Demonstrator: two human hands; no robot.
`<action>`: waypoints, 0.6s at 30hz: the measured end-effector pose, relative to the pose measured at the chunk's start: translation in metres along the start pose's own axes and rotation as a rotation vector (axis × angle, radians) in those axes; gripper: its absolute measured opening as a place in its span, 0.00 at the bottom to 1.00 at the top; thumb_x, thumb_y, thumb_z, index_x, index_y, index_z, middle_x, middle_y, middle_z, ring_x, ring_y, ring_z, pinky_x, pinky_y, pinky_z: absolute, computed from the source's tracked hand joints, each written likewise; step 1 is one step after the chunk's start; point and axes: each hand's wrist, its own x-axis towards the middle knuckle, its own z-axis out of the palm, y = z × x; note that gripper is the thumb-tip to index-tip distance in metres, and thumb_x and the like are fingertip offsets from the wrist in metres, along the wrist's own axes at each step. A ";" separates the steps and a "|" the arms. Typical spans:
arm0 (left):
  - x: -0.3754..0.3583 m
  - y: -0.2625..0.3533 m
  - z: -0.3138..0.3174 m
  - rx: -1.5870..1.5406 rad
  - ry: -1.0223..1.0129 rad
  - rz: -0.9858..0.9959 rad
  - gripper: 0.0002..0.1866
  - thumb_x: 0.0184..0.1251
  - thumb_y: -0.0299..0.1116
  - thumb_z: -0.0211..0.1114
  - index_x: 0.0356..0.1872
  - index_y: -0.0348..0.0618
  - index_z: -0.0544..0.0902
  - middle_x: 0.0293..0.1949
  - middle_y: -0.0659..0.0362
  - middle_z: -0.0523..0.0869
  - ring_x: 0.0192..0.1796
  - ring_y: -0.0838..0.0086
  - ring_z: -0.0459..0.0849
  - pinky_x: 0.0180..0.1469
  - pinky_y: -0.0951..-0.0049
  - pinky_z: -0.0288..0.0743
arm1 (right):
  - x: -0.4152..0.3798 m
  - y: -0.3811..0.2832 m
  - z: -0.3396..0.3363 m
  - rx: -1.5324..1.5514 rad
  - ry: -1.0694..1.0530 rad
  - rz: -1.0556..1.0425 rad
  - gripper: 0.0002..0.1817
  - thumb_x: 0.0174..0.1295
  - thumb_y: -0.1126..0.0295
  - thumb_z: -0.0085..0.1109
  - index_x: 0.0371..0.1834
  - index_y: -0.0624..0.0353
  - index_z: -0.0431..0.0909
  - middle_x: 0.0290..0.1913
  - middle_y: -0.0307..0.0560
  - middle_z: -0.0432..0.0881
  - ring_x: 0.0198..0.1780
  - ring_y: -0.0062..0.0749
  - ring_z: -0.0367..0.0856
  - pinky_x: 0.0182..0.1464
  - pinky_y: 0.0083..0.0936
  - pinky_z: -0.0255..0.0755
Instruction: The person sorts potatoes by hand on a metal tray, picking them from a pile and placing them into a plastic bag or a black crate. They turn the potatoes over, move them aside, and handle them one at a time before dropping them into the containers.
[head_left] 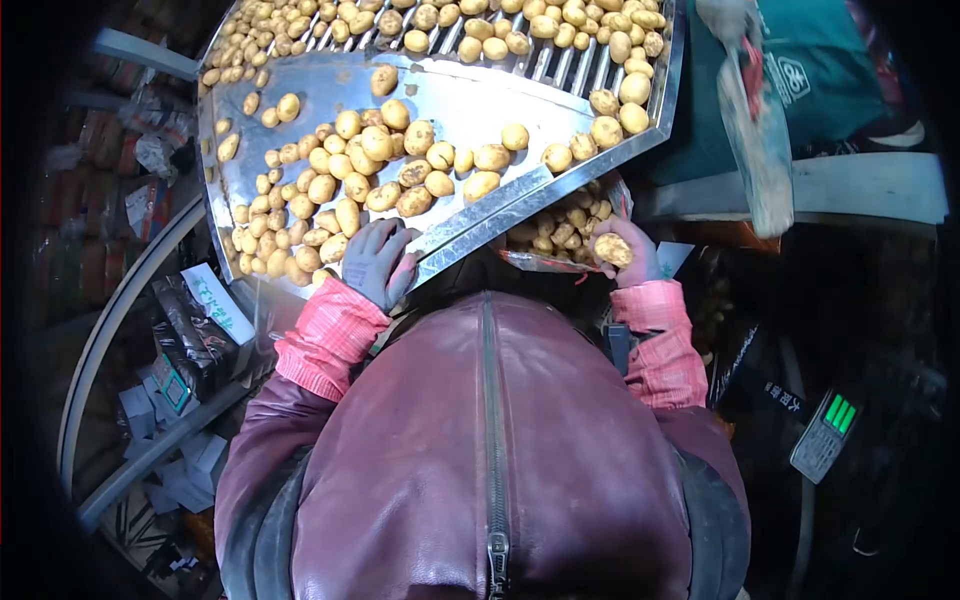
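Observation:
My right hand, gloved, is closed around a potato at the rim of an opened bag that holds many potatoes. The bag sits just below the front edge of the metal sorting tray. My left hand, in a grey glove, rests at the tray's front edge, its fingers lying on the metal with the thumb apart. Nothing shows in it. Beside its fingertips lies a heap of loose potatoes.
Metal rollers covered with potatoes run along the back. At the upper right are another person's gloved hand and a green garment. A scale display glows at right; a black-wrapped bundle stands at left.

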 end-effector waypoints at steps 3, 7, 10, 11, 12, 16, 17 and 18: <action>0.001 0.002 -0.001 -0.011 0.003 -0.005 0.17 0.62 0.37 0.63 0.51 0.44 0.81 0.52 0.48 0.80 0.55 0.49 0.77 0.58 0.54 0.70 | 0.036 0.061 -0.015 0.036 0.172 0.223 0.14 0.62 0.58 0.56 0.40 0.58 0.79 0.33 0.45 0.81 0.24 0.23 0.75 0.20 0.17 0.63; 0.001 0.004 -0.003 0.005 0.018 0.027 0.17 0.60 0.35 0.65 0.50 0.44 0.81 0.52 0.48 0.80 0.54 0.49 0.78 0.57 0.54 0.72 | 0.071 0.132 -0.044 0.152 0.093 0.149 0.14 0.62 0.63 0.58 0.50 0.54 0.78 0.34 0.38 0.79 0.29 0.22 0.76 0.24 0.21 0.71; 0.000 0.000 -0.002 0.027 0.036 0.071 0.16 0.60 0.35 0.64 0.49 0.43 0.81 0.49 0.48 0.80 0.53 0.50 0.78 0.55 0.55 0.72 | 0.061 0.091 -0.027 0.143 0.239 0.066 0.09 0.66 0.69 0.57 0.47 0.55 0.80 0.31 0.35 0.77 0.29 0.21 0.76 0.25 0.20 0.72; -0.003 -0.004 0.003 0.023 0.045 0.075 0.16 0.62 0.38 0.62 0.49 0.44 0.80 0.48 0.49 0.79 0.52 0.52 0.77 0.55 0.55 0.71 | 0.045 0.065 -0.014 0.072 0.227 0.024 0.08 0.66 0.70 0.57 0.46 0.56 0.80 0.31 0.35 0.78 0.30 0.20 0.76 0.25 0.20 0.72; -0.004 -0.006 0.005 0.018 0.054 0.081 0.17 0.65 0.41 0.59 0.50 0.44 0.80 0.47 0.50 0.79 0.52 0.53 0.77 0.56 0.54 0.70 | 0.030 0.030 0.003 0.000 0.216 -0.021 0.08 0.66 0.70 0.57 0.45 0.57 0.80 0.31 0.35 0.79 0.30 0.19 0.76 0.25 0.20 0.72; -0.001 0.002 -0.004 -0.037 0.039 0.009 0.16 0.64 0.40 0.59 0.49 0.44 0.81 0.48 0.50 0.79 0.52 0.54 0.77 0.57 0.55 0.70 | 0.033 -0.064 0.029 -0.793 0.249 -0.874 0.10 0.60 0.72 0.61 0.45 0.58 0.80 0.35 0.46 0.83 0.33 0.37 0.80 0.36 0.31 0.73; -0.003 -0.002 0.001 -0.032 0.074 0.012 0.16 0.63 0.41 0.60 0.48 0.44 0.81 0.47 0.51 0.79 0.52 0.54 0.77 0.57 0.55 0.69 | 0.047 -0.090 0.033 -1.059 0.326 -1.036 0.12 0.59 0.68 0.62 0.45 0.57 0.80 0.36 0.48 0.83 0.35 0.41 0.80 0.40 0.36 0.72; -0.005 -0.005 0.006 -0.015 0.093 0.040 0.16 0.62 0.40 0.61 0.47 0.44 0.81 0.46 0.51 0.79 0.51 0.54 0.77 0.56 0.55 0.70 | 0.058 -0.106 0.038 -1.319 0.396 -1.198 0.14 0.57 0.64 0.63 0.45 0.55 0.80 0.38 0.49 0.83 0.37 0.46 0.80 0.44 0.40 0.71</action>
